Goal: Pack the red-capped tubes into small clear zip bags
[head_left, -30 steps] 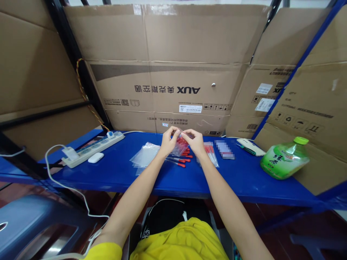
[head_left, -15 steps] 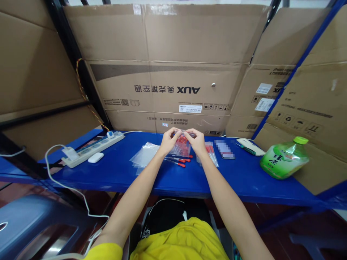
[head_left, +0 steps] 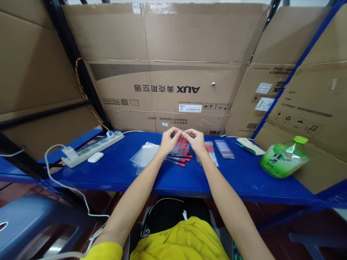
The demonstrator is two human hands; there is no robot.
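Observation:
A clear plastic bag (head_left: pixel 181 148) with red-tipped items inside hangs between my two hands. My left hand (head_left: pixel 170 140) pinches its top edge from the left, and my right hand (head_left: pixel 196 139) pinches it from the right, the thumbs nearly meeting. Below the bag, several thin red-capped pens (head_left: pixel 181 164) lie on the blue table. Left of my left forearm, a stack of flat clear bags (head_left: pixel 145 154) rests on the tabletop. Beside my right wrist sit filled clear bags (head_left: pixel 211 153) with red-tipped pieces in them. The exact shape of the bagged items is partly hidden by fingers and plastic.
A white power strip (head_left: pixel 93 147) with a plugged charger and a small white case (head_left: pixel 95 157) lie left. Rightward are a phone (head_left: pixel 224 148), a green-handled tool (head_left: pixel 246 148) and a large green bottle (head_left: pixel 284 159). Cardboard panels (head_left: pixel 168 43) wall the back and sides of the blue table (head_left: pixel 233 184).
Both hands stay in nearly the same place at the bag's top edge. The right fingers and thumb have shifted slightly; the bag hangs a little differently. The rest is unchanged.

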